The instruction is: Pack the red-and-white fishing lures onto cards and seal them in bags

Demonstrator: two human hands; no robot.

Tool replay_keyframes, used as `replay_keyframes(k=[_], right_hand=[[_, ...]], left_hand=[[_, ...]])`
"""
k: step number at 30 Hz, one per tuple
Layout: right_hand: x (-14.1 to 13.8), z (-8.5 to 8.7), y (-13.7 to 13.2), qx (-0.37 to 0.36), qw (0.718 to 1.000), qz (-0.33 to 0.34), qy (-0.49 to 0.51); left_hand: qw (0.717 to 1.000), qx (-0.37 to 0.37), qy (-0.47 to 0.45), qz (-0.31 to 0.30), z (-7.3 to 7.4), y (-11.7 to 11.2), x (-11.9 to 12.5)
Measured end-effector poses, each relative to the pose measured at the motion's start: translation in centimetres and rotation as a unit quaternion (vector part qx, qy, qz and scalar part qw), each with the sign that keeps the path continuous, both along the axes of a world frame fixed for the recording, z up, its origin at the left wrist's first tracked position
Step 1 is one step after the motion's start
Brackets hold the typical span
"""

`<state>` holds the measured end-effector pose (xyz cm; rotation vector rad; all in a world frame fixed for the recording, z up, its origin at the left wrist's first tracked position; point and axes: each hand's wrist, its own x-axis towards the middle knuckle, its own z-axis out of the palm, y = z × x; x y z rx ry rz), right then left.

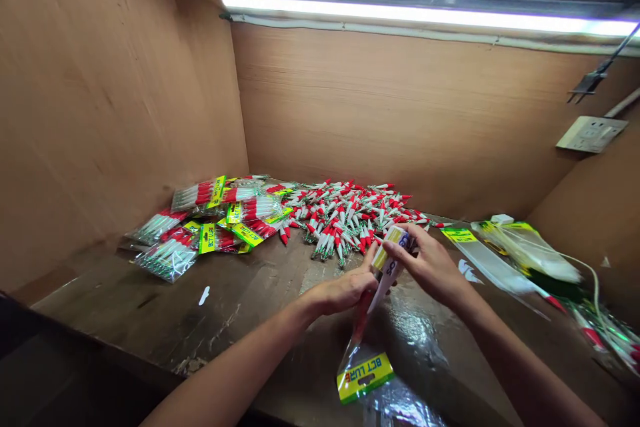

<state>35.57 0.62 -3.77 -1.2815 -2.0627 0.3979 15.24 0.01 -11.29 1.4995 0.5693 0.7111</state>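
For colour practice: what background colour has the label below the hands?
The label has a yellow background, clearest in the head view.

Your left grip (350, 288) and right grip (431, 261) are bare hands; behind each, an uncovered forearm (245, 367) narrows toward the wrist (309, 307).

left hand (350, 288), right hand (433, 260) on printed item (388, 264) | lure pile (350, 213) behind | bagged lures (240, 213) left

A clear plastic bag (356, 348) slants downward, red showing through its upper part, its yellow "BCT LURE" header (366, 377), pierced by a hang slot, at the lower end. Held tilted above it is a small white-and-yellow printed item (391, 253) bearing dark lettering, only partly legible.
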Motion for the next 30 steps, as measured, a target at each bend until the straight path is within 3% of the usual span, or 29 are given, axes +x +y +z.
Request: replay_keyframes(k=[4,7,11,15,17,19,21,22,24,27,30], right_hand=[[0.1,0.4,-0.8,-0.006,1.000,0.001,-0.022],[0.6,0.9,-0.9,-0.013,0.997,0.024,0.079],[2.2,0.3,-1.1,-0.005,0.966,-0.001,0.257],[7.3,-1.8,-0.1,-0.053,0.923,-0.053,0.379],[10.7,-3.5,1.1,-0.092,0.922,-0.099,0.362],[13.5,-5.0,2.2,-0.100,0.946,-0.181,0.251],[14.5,-6.1,2.6,-0.014,0.957,-0.261,0.128],[14.1,-6.2,2.3,0.038,0.959,-0.269,0.086],[11.9,-5.9,1.4,0.092,0.975,-0.197,0.052],[6.7,-4.3,-0.3,0.017,0.998,0.012,0.058],[2.3,-3.1,-0.5,-0.049,0.985,0.130,0.099]], left_hand=[[0.997,0.047,0.055,-0.008,0.6,-0.4,0.1],[0.998,0.038,0.042,-0.022,0.9,-0.7,0.3],[0.995,-0.071,-0.062,-0.012,0.5,-0.7,0.6],[0.972,-0.134,-0.192,-0.032,-0.1,-0.2,0.1],[0.959,-0.152,-0.233,-0.063,-0.2,0.1,-0.1],[0.948,-0.168,-0.258,-0.079,-0.2,0.2,-0.3],[0.941,-0.183,-0.272,-0.081,-0.3,0.3,-0.2],[0.938,-0.188,-0.278,-0.081,-0.4,0.3,-0.1],[0.935,-0.197,-0.284,-0.081,-0.5,0.3,0.2],[0.934,-0.210,-0.279,-0.074,-0.4,0.2,0.7],[0.933,-0.215,-0.282,-0.058,0.0,-0.1,0.9]])
